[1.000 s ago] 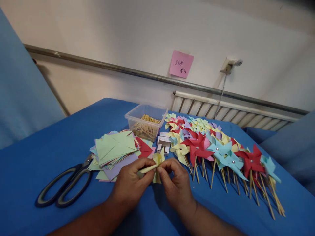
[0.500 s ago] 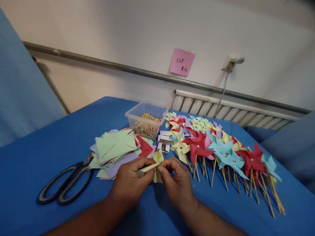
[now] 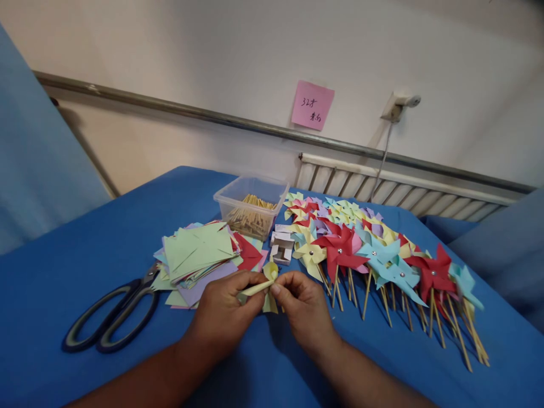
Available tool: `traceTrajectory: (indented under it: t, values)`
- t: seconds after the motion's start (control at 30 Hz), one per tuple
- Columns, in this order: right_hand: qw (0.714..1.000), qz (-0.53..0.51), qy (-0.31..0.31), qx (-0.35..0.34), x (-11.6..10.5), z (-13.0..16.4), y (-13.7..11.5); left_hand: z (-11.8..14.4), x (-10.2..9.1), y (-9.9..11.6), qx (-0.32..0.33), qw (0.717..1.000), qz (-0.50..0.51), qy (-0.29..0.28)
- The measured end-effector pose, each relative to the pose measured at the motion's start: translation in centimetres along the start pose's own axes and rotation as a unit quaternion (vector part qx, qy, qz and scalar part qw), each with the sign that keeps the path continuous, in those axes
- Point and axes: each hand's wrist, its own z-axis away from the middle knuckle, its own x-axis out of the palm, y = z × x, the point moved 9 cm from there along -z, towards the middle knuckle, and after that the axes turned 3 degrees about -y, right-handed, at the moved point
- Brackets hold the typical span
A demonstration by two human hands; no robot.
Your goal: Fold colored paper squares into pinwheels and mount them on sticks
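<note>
My left hand (image 3: 223, 314) and my right hand (image 3: 304, 311) meet over the blue table, both pinching a yellow paper piece (image 3: 266, 283) that is folded into curled corners. The left fingers grip a rolled flap of it; the right thumb and forefinger press at its middle. A stack of cut coloured paper squares (image 3: 199, 252) lies just beyond my left hand. Finished paper pinwheels on wooden sticks (image 3: 374, 258) are spread in a row to the right of my right hand.
Black-handled scissors (image 3: 113, 317) lie at the left on the blue cloth (image 3: 85, 243). A clear plastic box of wooden sticks (image 3: 251, 207) stands behind the paper stack, with a small white box (image 3: 283, 246) beside it. A pink note (image 3: 312, 105) hangs on the wall.
Both hands have stayed together on the yellow paper, the fingers shifting slightly as they press its folds. The view has tilted a little.
</note>
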Motion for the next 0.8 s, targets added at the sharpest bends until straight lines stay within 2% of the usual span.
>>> traceTrajectory:
  t: [0.07, 0.17, 0.23, 0.3, 0.4, 0.53, 0.67, 0.8]
  values:
    - [0.994, 0.091, -0.017, -0.060, -0.2, 0.1, -1.4, 0.0, 0.1, -0.1, -0.004, 1.000, 0.001, -0.003]
    - [0.968, 0.195, -0.031, -0.153, -0.2, 0.4, -3.4, -0.1, 0.1, -0.1, -0.005, 1.000, 0.005, -0.005]
    - [0.979, 0.163, -0.030, -0.122, -0.4, 0.2, -2.7, -0.1, 0.1, -0.1, -0.009, 1.000, 0.007, -0.006]
    - [0.996, 0.074, -0.029, -0.036, -0.4, -0.3, -0.9, -0.2, 0.1, -0.2, -0.012, 1.000, 0.013, -0.010]
    - [0.998, -0.027, -0.033, 0.044, 0.1, -0.5, 1.0, -0.2, 0.0, -0.3, -0.021, 0.999, 0.026, -0.009]
    - [0.999, -0.025, -0.026, 0.041, 0.0, -0.6, 0.9, -0.3, 0.0, -0.8, -0.052, 0.998, 0.044, -0.001]
    - [0.994, -0.070, -0.039, 0.077, 0.3, -0.7, 1.6, -0.4, 0.2, -1.4, -0.085, 0.995, 0.056, -0.008]
    - [0.999, 0.013, -0.027, 0.036, -0.2, -0.7, 0.9, -0.5, 0.4, -1.6, -0.087, 0.994, 0.063, -0.009]
